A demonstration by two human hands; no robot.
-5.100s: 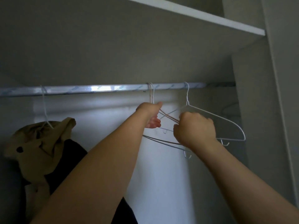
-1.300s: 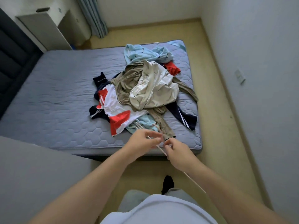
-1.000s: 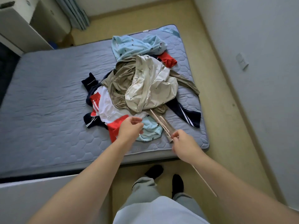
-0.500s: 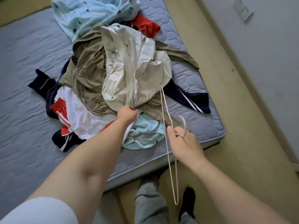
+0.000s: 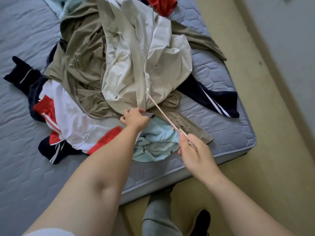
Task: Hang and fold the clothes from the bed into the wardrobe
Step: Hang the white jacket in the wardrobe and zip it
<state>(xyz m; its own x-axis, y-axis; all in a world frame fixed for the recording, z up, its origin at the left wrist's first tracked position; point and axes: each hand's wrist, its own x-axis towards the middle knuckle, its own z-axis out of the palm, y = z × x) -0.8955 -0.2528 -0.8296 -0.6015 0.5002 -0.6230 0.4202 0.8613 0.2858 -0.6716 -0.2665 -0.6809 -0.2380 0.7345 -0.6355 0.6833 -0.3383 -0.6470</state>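
Note:
A heap of clothes lies on the blue quilted mattress [image 5: 221,130]. On top is a pale cream jacket [image 5: 144,62], spread over an olive-brown garment [image 5: 80,53]. My left hand [image 5: 134,118] grips the ribbed hem of the cream jacket at its near edge. My right hand [image 5: 192,150] holds a thin pale wire hanger [image 5: 162,113], whose far end slides under the jacket's hem. A light blue fluffy garment [image 5: 156,142] lies just below both hands. The wardrobe is out of view.
A white, red and navy sports top [image 5: 68,120] lies left of the heap, navy striped trousers [image 5: 218,99] to the right, a red item [image 5: 162,4] at the far end. The yellowish floor [image 5: 272,150] runs along the bed's right side, beside a grey wall [image 5: 293,40].
I turned from the wardrobe rail to the bed with a hanger. My left hand took hold of the cream jacket's hem, and my right hand swung the hanger forward so its end enters the jacket.

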